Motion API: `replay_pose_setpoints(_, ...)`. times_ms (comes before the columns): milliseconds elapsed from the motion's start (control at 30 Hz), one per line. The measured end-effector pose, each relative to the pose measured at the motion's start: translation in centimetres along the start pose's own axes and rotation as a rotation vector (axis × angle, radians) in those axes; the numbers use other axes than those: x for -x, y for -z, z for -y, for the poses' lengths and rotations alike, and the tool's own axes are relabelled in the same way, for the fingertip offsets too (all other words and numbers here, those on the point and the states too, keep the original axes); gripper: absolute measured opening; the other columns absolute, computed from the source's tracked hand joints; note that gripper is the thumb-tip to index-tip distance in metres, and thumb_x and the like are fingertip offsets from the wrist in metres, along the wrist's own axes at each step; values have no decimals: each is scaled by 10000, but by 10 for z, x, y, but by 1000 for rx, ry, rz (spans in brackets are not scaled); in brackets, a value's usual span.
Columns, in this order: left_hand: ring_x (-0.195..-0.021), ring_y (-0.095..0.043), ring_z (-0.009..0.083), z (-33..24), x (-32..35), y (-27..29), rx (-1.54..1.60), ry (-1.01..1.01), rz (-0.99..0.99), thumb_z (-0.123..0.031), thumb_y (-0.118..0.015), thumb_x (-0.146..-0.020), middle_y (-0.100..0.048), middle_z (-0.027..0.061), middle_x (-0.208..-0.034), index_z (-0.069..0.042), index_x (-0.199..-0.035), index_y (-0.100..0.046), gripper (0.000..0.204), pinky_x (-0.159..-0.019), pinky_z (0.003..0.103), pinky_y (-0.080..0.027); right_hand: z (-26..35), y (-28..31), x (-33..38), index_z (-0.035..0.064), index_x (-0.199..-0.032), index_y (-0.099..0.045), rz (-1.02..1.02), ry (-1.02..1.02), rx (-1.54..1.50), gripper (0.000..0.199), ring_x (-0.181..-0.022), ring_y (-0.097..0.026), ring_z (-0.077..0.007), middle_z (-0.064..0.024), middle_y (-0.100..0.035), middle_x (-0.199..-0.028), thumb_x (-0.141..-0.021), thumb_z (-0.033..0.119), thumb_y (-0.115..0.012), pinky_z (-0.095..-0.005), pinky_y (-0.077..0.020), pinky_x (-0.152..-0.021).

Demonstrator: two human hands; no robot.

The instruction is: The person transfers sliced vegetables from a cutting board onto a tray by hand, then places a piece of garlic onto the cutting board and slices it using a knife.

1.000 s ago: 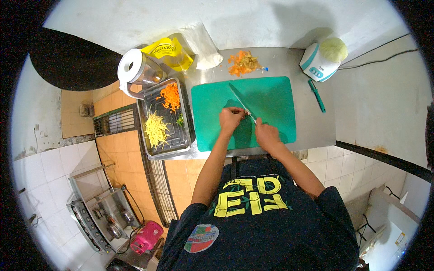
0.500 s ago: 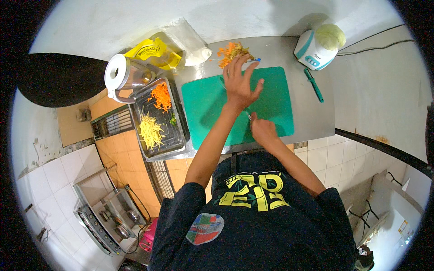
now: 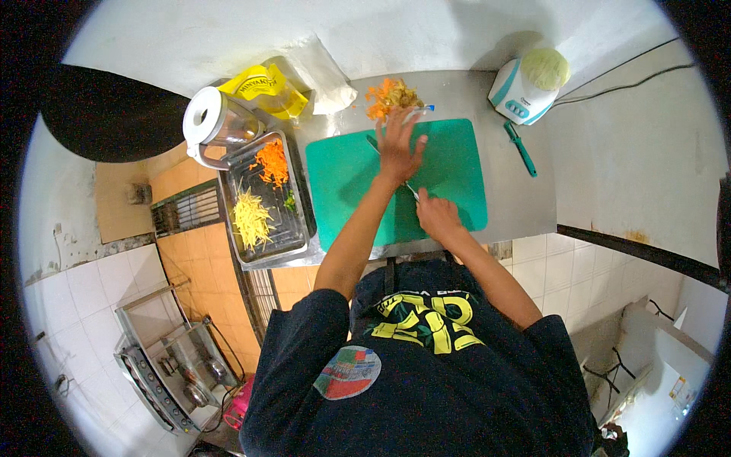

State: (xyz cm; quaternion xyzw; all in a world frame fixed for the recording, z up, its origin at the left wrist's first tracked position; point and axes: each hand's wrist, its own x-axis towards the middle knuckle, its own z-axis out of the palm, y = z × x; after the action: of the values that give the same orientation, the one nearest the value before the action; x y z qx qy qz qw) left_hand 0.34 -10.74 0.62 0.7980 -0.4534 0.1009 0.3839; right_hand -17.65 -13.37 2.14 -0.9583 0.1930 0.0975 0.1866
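Note:
My right hand (image 3: 439,217) is wrapped round the handle of a knife (image 3: 412,190) low over the green cutting board (image 3: 343,213). The blade slants up and left beneath my other arm, and its tip shows past the wrist. Fingers spread, my left hand (image 3: 400,150) reaches over the far part of the board with nothing visible in it. Just beyond its fingertips lies a pile of orange and brownish vegetable peelings (image 3: 392,97), beside a small clear-and-blue item (image 3: 428,109) whose kind I cannot make out.
At the left, a metal tray (image 3: 285,232) holds orange shreds (image 3: 272,162), pale yellow strips (image 3: 250,218) and a little green bit (image 3: 290,202). Behind it stand a blender jug (image 3: 221,126) and a yellow pouch (image 3: 266,90). Rightward are a green-handled peeler (image 3: 521,149) and a white-and-teal appliance (image 3: 521,90).
My left hand has shifted slightly toward me, its fingers still spread. The knife in my right hand has moved a little to the left, and the view has shifted slightly.

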Motion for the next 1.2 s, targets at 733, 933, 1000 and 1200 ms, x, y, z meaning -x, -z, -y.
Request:
replay_pose_setpoints(733,-842,-689,227,-16,101,40,-5,481,131,-329,-801,-809,-747,-4,-963,-195,-934,-760,188,-753,410,-378,-10,-9,0,13,-1224,-476,30,-44,-131,367,-852,-692,-451,-275,-691,-931,-998,299,-522,-598,-542,-730)
replay_pose_setpoints(933,-855,-692,233,-19,101,41,-6,434,92,-358,-776,-834,-750,-13,-973,-205,-931,-764,182,-734,414,-394,-36,-8,-7,6,-1211,-485,102,11,-429,364,-884,-660,-494,-302,-675,-978,-1005,306,-501,-600,-518,-779)
replay_pose_setpoints(1000,-870,-698,237,-19,102,43,-20,429,95,-392,-762,-847,-755,-13,-985,-207,-936,-768,206,-738,416,-413,-36,-8,1,12,-1150,-478,0,60,-444,310,-825,-635,-509,-303,-650,-884,-1009,287,-505,-617,-489,-726)
replay_pose_setpoints(1200,-888,-697,236,-21,98,44,-47,433,132,-400,-756,-842,-754,-26,-993,-244,-941,-775,185,-749,423,-408,-15,-8,53,4,-1138,-491,14,-109,-111,298,-733,-669,-478,-274,-666,-774,-988,259,-533,-599,-523,-660)
